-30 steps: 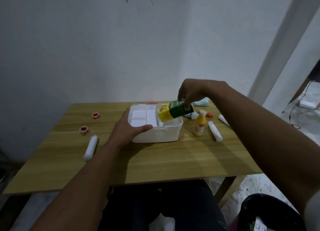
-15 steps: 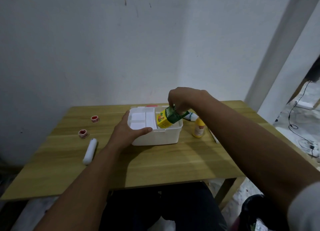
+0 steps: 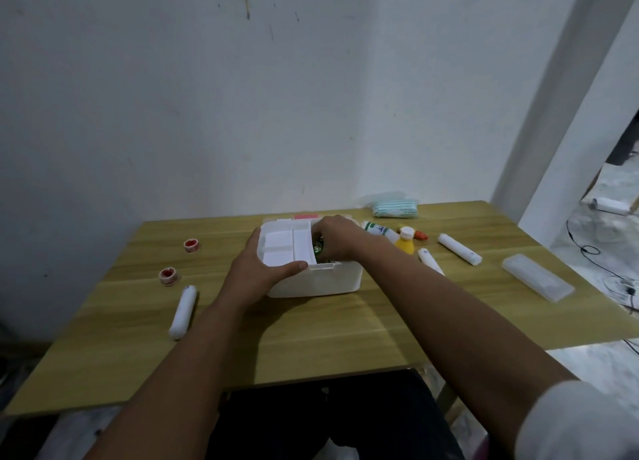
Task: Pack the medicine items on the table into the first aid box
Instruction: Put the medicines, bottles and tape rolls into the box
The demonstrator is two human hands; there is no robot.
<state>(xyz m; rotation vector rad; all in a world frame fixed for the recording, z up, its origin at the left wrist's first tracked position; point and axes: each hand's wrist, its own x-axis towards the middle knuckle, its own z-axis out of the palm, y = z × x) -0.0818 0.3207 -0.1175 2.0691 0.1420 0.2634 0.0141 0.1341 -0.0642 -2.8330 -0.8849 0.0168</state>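
Your left hand [image 3: 257,274] rests on the near left corner of the first aid box [image 3: 318,281], palm against its left wall and thumb laid straight along the front rim, fingers fairly straight rather than wrapped round anything. Your right hand [image 3: 337,240] is down inside the right-hand compartment of the box, fingers curled over the green carton [image 3: 318,247], of which only a small strip shows between the fingers and the white insert tray [image 3: 287,247] that fills the left part of the box. The box stands on the counter [image 3: 345,335], toward the back and roughly in the middle. To the right of the box, behind your right forearm, a yellow bottle [image 3: 405,242] stands upright, with a white tube [image 3: 377,229] lying just behind it. Two white rolls [image 3: 459,248] lie further right, one partly hidden by the forearm. A clear plastic case [image 3: 537,281] lies near the right edge, well apart from the box. A pale blue packet [image 3: 396,208] sits at the back edge. On the left lie two red-centred tape rolls [image 3: 169,275] and a white roll [image 3: 183,311], all apart from your left hand.
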